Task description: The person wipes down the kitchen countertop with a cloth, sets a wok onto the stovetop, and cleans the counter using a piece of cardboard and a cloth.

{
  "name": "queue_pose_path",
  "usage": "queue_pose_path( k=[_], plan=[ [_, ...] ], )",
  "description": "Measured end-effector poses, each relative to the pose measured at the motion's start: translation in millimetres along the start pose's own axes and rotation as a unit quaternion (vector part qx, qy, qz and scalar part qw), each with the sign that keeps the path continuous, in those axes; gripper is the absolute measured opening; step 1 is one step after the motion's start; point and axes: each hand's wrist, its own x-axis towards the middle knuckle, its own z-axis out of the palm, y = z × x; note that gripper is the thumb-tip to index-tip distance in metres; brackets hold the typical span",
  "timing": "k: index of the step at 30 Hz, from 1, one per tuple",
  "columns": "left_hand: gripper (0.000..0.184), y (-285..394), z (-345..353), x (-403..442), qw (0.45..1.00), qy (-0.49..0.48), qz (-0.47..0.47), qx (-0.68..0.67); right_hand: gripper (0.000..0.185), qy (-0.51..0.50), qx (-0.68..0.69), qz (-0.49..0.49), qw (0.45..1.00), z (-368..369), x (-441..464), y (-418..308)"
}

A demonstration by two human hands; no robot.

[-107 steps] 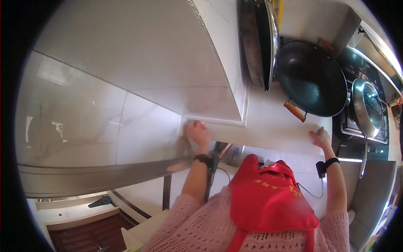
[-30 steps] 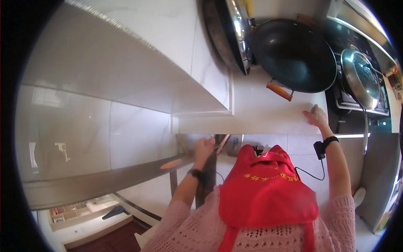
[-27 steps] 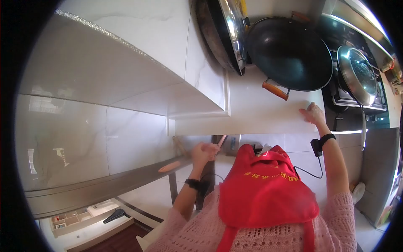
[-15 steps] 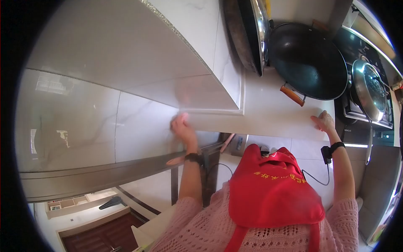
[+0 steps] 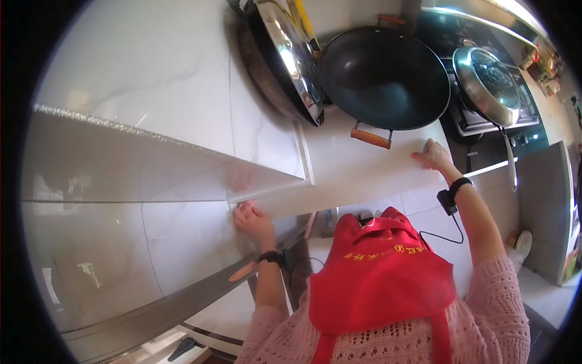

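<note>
My left hand (image 5: pixel 253 223) is at the left end of the white counter (image 5: pixel 357 176), against the corner where it meets the tiled wall. Its fingers are curled, and whatever they hold, if anything, is too small to make out. My right hand (image 5: pixel 433 156) rests on the counter near the stove, thumb and fingers apart, nothing in it. Just behind it stands a large black wok (image 5: pixel 385 79) with wooden handles. A red apron (image 5: pixel 382 273) covers my front, and each wrist bears a black band.
A lidded pan (image 5: pixel 488 85) sits on the gas stove (image 5: pixel 485 130) at the right, its handle jutting toward me. Another pan with a shiny lid (image 5: pixel 291 60) leans on the wall. A tiled ledge (image 5: pixel 182 145) juts out at the left.
My left hand was below the counter edge about a second ago, then rose to the wall corner, where it is now. My right hand has stayed on the counter. The view has shifted.
</note>
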Motion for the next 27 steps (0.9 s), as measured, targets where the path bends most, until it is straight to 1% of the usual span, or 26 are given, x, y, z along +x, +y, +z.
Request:
queue_pose_path(
  k=[2,3,6,9,12,15,18,21,24,27],
  plan=[
    [0.026,1,1,1,0.996,-0.028,-0.075,-0.045,0.057,-0.010,0.007,0.006,1.000,-5,-5,-4],
    [0.028,1,1,1,0.990,-0.040,-0.115,-0.068,0.057,0.019,-0.002,-0.007,1.000,-1,-4,-3],
    [0.031,-13,24,1,0.998,0.013,-0.054,-0.035,0.074,-0.072,0.023,0.038,0.996,-17,-9,-12],
    [0.035,-7,24,-1,0.993,0.053,-0.101,-0.022,0.074,-0.068,0.023,0.041,0.997,-18,-9,-14],
    [0.035,-14,13,6,0.988,-0.026,-0.129,-0.078,0.075,-0.064,0.027,0.043,0.997,-19,-11,-17],
    [0.031,-23,10,11,0.997,-0.027,-0.056,-0.049,0.058,0.003,-0.006,0.025,1.000,-9,-8,-13],
    [0.025,-33,33,9,0.996,0.040,-0.027,-0.081,0.059,-0.008,-0.011,0.037,0.999,-7,-6,-13],
    [0.017,-30,55,9,0.995,0.080,-0.023,-0.045,0.060,-0.005,-0.012,0.030,0.999,-7,-6,-13],
    [0.010,-29,55,10,0.993,0.066,-0.062,-0.076,0.058,0.008,-0.025,0.028,0.999,-3,-3,-11],
    [0.009,-21,51,3,0.985,-0.014,-0.122,-0.121,0.056,0.000,-0.020,0.012,1.000,-2,-1,-9]
  ],
)
